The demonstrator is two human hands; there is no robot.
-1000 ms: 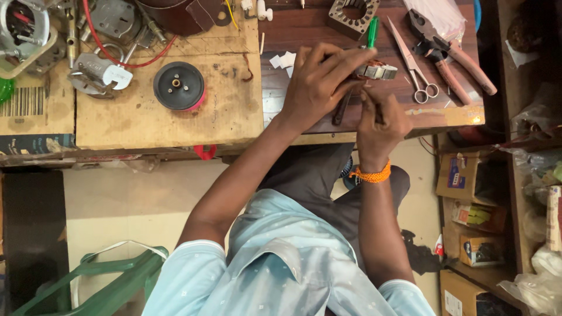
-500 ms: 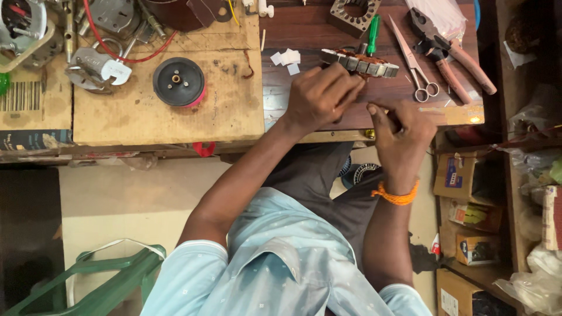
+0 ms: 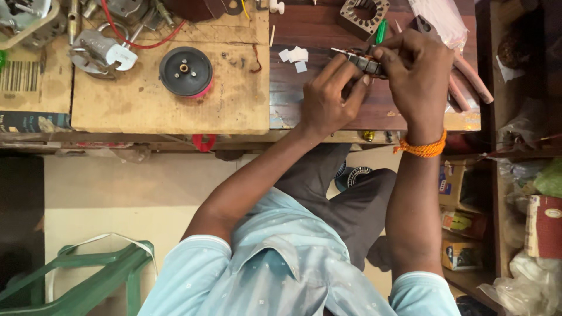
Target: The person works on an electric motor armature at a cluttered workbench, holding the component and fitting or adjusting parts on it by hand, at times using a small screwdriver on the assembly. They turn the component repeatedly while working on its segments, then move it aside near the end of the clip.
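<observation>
Here, both hands grip stator.

1. Barcode label, pale with black stripes, on the bench at its far left.
2. Small cartons, orange and blue, stacked right of the bench.
3. Red packet beyond the cartons.
</observation>
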